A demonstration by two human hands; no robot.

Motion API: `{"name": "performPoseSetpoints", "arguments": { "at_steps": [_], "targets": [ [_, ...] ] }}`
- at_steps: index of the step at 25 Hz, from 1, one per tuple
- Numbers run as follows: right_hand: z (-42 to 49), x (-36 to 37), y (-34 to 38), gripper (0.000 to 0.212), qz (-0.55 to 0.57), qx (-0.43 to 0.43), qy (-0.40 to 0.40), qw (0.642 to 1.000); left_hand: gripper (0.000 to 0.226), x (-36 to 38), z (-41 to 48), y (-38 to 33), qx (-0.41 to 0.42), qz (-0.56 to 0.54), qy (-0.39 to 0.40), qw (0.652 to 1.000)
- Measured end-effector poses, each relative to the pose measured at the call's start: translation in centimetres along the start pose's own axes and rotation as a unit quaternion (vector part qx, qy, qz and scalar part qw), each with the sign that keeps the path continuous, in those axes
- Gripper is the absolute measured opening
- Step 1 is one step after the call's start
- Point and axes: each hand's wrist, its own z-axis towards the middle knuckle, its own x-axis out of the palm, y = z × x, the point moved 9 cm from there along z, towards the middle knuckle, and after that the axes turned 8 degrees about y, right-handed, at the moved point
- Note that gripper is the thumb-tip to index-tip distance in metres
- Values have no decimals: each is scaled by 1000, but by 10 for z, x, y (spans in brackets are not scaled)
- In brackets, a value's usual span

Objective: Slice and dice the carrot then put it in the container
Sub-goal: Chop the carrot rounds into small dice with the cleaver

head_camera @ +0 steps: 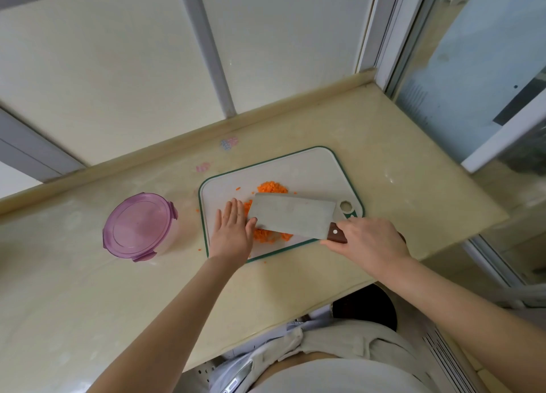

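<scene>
Diced carrot (271,187) lies in orange heaps on a white cutting board (298,168) with a green rim. My right hand (369,242) grips the brown handle of a cleaver (292,215), whose broad blade lies tilted over the carrot pieces. My left hand (232,230) rests flat on the board with straight fingers, its thumb touching the blade's left end and carrot pieces beside it. A round clear container (140,225) with a purple clip lid, closed, stands on the counter to the left of the board.
The beige counter (88,289) meets a low backsplash at the rear; its front edge runs near my body. A few carrot bits lie scattered on the counter around the board. A glass sliding door (472,67) stands at the right.
</scene>
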Motion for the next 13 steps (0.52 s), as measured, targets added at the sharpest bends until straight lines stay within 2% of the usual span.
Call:
{"name": "performPoseSetpoints", "arguments": {
  "at_steps": [1, 2, 3, 5, 7, 9, 12, 13],
  "targets": [
    [1, 0, 0, 52, -1, 0, -3, 1000, 62, -5, -2, 2, -14, -6, -19, 1000],
    [2, 1, 1, 52, -3, -2, -2, 1000, 66, -13, -6, -11, 16, -28, -47, 998],
    [4, 3, 3, 53, -3, -3, 0, 1000, 70, -22, -11, -32, 81, -59, -71, 992],
    [7, 6, 7, 52, -5, -2, -4, 1000, 68, -27, -27, -82, 229, -79, -62, 968],
    [8, 4, 12, 52, -19, -1, -4, 1000, 65, -19, -37, -106, 299, -37, -39, 953],
    [7, 5, 15, 50, -42, -10, 6, 999, 63, -13, -22, -85, 242, -45, -39, 968],
    [3, 2, 10, 52, -18, -8, -8, 1000, 58, -5, 6, -20, 23, -16, -1, 1000],
    [3, 0, 9, 54, -11, -2, -17, 1000, 57, -10, 8, -11, -12, -8, -7, 1000]
  ]
}}
